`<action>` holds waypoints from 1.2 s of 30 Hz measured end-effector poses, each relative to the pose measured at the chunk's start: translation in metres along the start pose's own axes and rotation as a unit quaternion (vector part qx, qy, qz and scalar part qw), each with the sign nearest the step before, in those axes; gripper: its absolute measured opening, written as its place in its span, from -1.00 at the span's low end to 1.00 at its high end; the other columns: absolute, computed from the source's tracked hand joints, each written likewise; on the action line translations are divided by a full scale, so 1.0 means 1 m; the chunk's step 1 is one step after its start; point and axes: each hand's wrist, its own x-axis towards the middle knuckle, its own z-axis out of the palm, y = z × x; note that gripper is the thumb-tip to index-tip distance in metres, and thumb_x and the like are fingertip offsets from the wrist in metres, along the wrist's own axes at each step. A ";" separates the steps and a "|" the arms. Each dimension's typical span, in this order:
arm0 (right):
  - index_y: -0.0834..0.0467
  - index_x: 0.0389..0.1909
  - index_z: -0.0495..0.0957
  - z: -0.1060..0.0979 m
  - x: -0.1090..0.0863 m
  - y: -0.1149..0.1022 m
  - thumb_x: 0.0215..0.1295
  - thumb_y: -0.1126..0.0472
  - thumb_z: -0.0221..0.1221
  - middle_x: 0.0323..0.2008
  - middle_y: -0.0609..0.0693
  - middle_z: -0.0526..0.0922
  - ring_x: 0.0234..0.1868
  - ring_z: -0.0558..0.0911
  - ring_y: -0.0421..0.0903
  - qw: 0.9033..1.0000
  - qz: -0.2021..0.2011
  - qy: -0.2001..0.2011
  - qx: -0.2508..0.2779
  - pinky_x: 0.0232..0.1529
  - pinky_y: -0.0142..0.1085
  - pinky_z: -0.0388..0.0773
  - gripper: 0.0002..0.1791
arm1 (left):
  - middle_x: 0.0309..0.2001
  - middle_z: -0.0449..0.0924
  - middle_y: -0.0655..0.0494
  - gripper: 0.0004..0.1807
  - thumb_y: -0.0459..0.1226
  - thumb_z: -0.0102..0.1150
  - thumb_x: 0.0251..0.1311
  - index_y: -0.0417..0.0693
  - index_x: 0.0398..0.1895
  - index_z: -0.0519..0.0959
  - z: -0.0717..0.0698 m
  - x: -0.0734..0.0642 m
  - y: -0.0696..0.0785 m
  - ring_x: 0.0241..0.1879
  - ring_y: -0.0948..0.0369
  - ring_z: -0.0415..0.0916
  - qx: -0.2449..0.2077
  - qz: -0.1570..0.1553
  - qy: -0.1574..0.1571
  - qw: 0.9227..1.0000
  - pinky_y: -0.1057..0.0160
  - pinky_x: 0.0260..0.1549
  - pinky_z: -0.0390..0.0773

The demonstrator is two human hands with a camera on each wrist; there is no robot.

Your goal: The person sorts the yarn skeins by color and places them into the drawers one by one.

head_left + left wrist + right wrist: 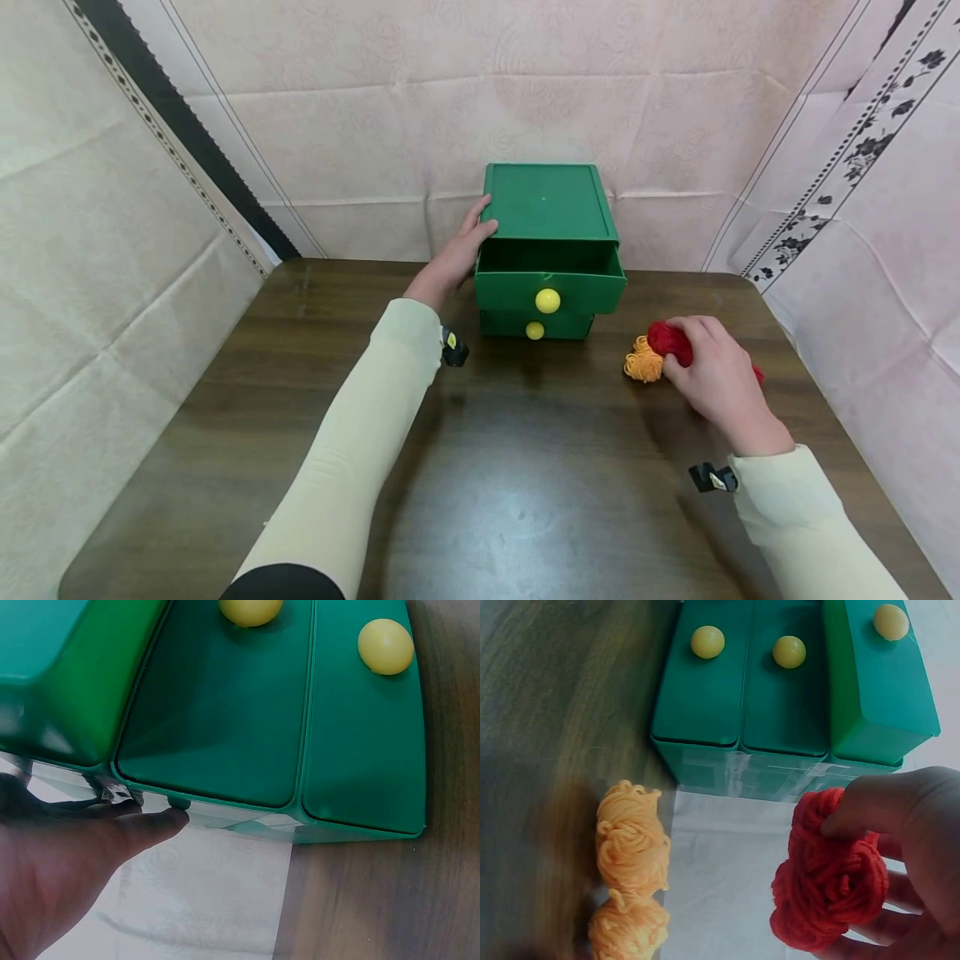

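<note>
A green drawer cabinet (551, 204) stands toward the back of the table, its top drawer (551, 292) pulled out. In the left wrist view, a yellow round knob (385, 646) sits on the lowest drawer. My left hand (461, 254) rests along the cabinet's left side, fingers extended, thumb straight near the front edge. To the right of the cabinet, my right hand (716, 375) grips a bundle of red yarn (829, 881) between thumb and fingers. Beside it lies orange-yellow yarn (643, 361), seen as two bundles in the right wrist view. More red yarn (759, 375) peeks out past the hand.
The brown wooden table (517, 467) has rounded back corners. Pale patterned cloth (420, 133) hangs behind it and along both sides. Dark wrist cameras are strapped over both sleeves.
</note>
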 end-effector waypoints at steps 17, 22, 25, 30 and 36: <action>0.28 0.11 0.47 -0.006 0.011 -0.011 0.13 0.35 0.21 0.09 0.28 0.46 0.02 0.46 0.23 0.998 -0.036 0.055 0.017 -0.08 0.25 0.52 -0.53 | 0.57 -0.35 0.26 -0.36 0.02 -0.29 0.49 0.52 0.53 -0.24 0.000 -0.003 0.001 0.54 0.15 -0.28 0.001 0.006 -0.004 1.000 -0.09 0.40 0.08; 0.28 0.11 0.47 -0.009 0.014 -0.013 0.12 0.37 0.23 0.10 0.28 0.47 0.02 0.47 0.23 0.997 -0.040 0.066 0.022 -0.09 0.26 0.53 -0.52 | 0.57 -0.34 0.26 -0.35 0.02 -0.28 0.49 0.51 0.53 -0.24 0.001 -0.003 0.002 0.54 0.15 -0.27 -0.001 0.006 -0.002 1.000 -0.08 0.40 0.08; 0.29 0.09 0.48 -0.011 0.016 -0.013 0.10 0.38 0.24 0.08 0.29 0.48 0.02 0.49 0.22 0.995 -0.052 0.084 0.023 -0.10 0.25 0.53 -0.53 | 0.57 -0.34 0.25 -0.35 0.02 -0.28 0.49 0.51 0.53 -0.24 0.001 -0.003 0.002 0.54 0.14 -0.27 -0.001 0.005 -0.002 1.000 -0.09 0.40 0.08; 0.30 0.07 0.50 -0.015 0.019 -0.015 0.09 0.40 0.22 0.06 0.29 0.49 0.02 0.49 0.21 0.991 -0.070 0.109 0.025 -0.10 0.23 0.54 -0.55 | 0.57 -0.34 0.26 -0.36 0.02 -0.28 0.50 0.53 0.53 -0.24 0.001 -0.002 0.002 0.54 0.15 -0.28 -0.006 0.002 -0.003 1.000 -0.07 0.41 0.07; 0.29 0.08 0.50 -0.018 0.022 -0.016 0.12 0.40 0.19 0.08 0.28 0.48 0.02 0.49 0.20 0.991 -0.069 0.114 0.032 -0.10 0.22 0.53 -0.56 | 0.57 -0.34 0.27 -0.36 0.02 -0.28 0.50 0.53 0.53 -0.24 0.002 -0.002 0.002 0.54 0.16 -0.28 -0.009 0.001 -0.003 1.000 -0.06 0.41 0.07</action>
